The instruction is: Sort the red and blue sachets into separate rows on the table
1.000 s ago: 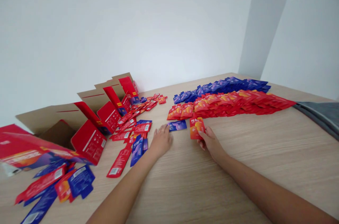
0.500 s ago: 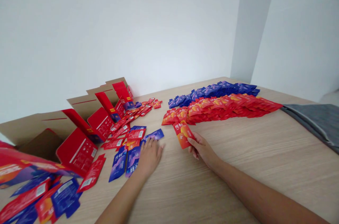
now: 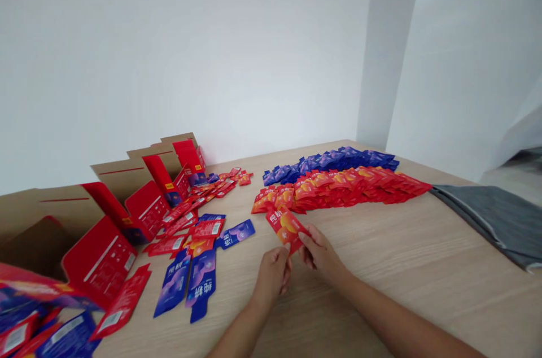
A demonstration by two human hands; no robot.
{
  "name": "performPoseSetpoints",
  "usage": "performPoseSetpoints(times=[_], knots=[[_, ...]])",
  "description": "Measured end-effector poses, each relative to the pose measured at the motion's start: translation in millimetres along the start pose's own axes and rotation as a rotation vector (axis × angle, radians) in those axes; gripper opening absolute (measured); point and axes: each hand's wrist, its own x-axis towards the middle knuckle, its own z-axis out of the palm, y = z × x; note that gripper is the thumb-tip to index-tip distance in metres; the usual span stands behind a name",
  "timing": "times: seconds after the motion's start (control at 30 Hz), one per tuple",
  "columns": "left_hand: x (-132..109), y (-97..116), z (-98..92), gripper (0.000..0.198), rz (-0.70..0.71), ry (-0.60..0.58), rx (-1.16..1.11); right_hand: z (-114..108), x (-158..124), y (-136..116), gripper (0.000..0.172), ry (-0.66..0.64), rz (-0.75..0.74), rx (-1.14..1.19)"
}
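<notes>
Open-topped red cardboard boxes with brown insides (image 3: 99,259) stand in a row on the left of the pale wood-grain table (image 3: 402,267), reaching toward its far edge. Flat red and blue printed packets (image 3: 207,228) lie scattered beside them, some overlapping, from the near left up to the far edge. Farther right, the left hand (image 3: 271,272) is curled, its thumb and fingers pinching the lower end of a flat red-and-orange packet (image 3: 283,228). This packet is held tilted, between the scatter and the table's right edge. The right hand (image 3: 319,253) grips its right side, thumb on top, fingers bent beneath. Beyond, overlapping red packets (image 3: 347,186) form a long row, with a row of blue packets (image 3: 334,159) behind, nearer the far right corner. Folded grey cloth (image 3: 486,217) lies at the right edge.
</notes>
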Motion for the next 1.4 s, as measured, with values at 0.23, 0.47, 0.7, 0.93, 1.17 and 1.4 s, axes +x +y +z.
performPoseSetpoints(times=[0.23, 0.47, 0.7, 0.93, 1.17, 1.4], knots=[[-0.6, -4.2, -4.6, 0.05, -0.071, -0.024, 0.125, -86.1, 48.5, -59.6, 0.031, 0.54, -0.179, 0.005], [3.5, -6.7, -7.4, 0.04, -0.073, -0.044, 0.138, -137.6, 70.7, -89.6, 0.02, 0.64, -0.037, -0.048], [-1.0, 11.3, -86.0, 0.024, 0.213, 0.289, 0.491, -111.5, 39.4, -66.0, 0.022, 0.539, -0.146, -0.043], [20.4, 18.5, -182.4, 0.054, 0.094, 0.666, 1.211, -18.8, 0.0, 4.2, 0.03, 0.032, 0.077, -0.228], [33.8, 12.7, -168.0, 0.068, -0.031, 0.585, 1.456, 6.0, -11.6, 20.3, 0.026, -0.177, 0.025, -0.304], [21.0, 17.1, -139.0, 0.039, 0.193, 0.541, 1.74, 0.4, -10.9, 22.2, 0.028, -0.198, 0.034, -0.301]])
